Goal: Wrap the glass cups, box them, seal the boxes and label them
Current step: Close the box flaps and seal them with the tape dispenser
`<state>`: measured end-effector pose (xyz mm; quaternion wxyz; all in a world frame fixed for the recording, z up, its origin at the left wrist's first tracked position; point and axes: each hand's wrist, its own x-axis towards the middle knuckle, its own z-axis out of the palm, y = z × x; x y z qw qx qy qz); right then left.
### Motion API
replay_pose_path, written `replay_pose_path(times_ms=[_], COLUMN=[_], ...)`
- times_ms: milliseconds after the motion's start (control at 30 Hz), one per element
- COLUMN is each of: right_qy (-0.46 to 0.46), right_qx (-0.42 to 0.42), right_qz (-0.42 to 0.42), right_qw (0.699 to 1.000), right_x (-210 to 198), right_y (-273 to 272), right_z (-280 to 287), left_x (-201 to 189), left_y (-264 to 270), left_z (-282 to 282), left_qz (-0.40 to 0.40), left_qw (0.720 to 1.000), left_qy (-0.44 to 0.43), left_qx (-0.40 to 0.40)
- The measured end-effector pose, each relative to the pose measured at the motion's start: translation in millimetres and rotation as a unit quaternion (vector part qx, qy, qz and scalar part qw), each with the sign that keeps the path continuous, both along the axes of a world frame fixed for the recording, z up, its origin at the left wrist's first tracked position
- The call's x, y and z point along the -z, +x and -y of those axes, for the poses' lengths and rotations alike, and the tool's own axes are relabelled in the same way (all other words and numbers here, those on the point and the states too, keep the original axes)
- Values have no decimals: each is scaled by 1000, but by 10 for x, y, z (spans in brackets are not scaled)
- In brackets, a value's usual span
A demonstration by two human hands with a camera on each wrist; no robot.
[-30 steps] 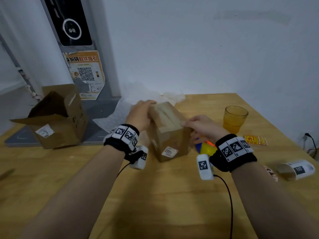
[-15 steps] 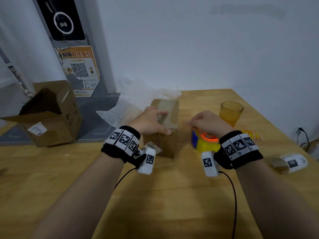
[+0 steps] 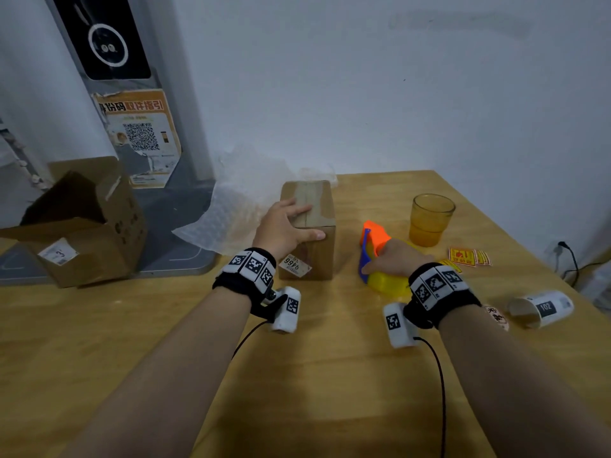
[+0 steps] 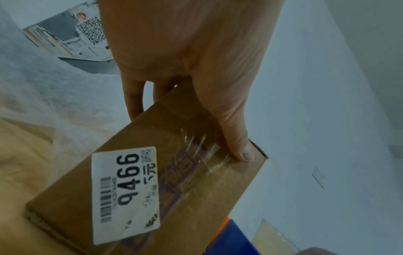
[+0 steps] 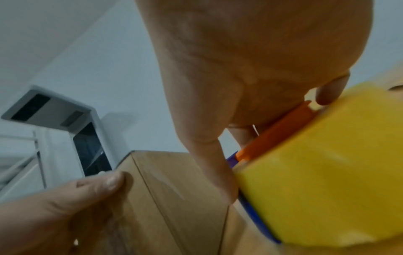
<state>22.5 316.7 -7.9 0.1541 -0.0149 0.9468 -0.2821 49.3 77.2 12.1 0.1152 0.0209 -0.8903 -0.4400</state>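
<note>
Left hand point(image 3: 284, 228) atop taped box point(image 3: 310, 246), right hand point(image 3: 395, 259) around tape dispenser point(image 3: 380, 259).

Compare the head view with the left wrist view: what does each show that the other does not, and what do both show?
Head view only: the right hand on the yellow tape dispenser, the amber glass cup, the open box and the red stickers.
Left wrist view only: the label's barcode and wrinkled clear tape, close up.
Both: the left hand on the closed box labelled 9466.
</note>
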Motion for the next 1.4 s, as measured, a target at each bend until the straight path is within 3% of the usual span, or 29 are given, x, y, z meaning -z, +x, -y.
replay_pose_path(times_ms=[167, 233, 333, 467, 633, 733, 967, 1133, 1233, 1400], right_qy=[-160, -269, -429, -586, -675, -655, -650, -650, -659, -662], right_qx=[93, 132, 147, 74, -39, -72, -82, -75, -59, -62], right_qz=[-46, -68, -44, -44, 5, 32, 22, 18, 25, 39], right_qw=[982, 952, 890, 806, 737, 751, 755, 756, 750, 746], right_x=[-92, -184, -294, -499, -719, -745, -696, -701, -701, -690], right_y=[-30, 13, 58, 156, 313, 384, 469, 483, 497, 504], right_z=[-159, -238, -268, -194, -166, -113, -55, -39, -11, -19], left_x=[-58, -143, -297, -559, -940, -1064, -1096, -1090, -1086, -1052], left_y=[2, 29, 32, 24, 188, 256, 417, 520, 564, 568], left_z=[-46, -78, -93, -70, -78, -51, 45, 85, 43, 49], left_qz=[-27, -34, -55, -35, 42, 75, 85, 145, 132, 113], left_qw=[1000, 999, 996, 983, 939, 929, 952, 940, 925, 932], left_qy=[-12, 18, 53, 174, 341, 360, 290, 299, 347, 337], left_qx=[2, 9, -49, -49, 10, 38, 47, 73, 83, 70])
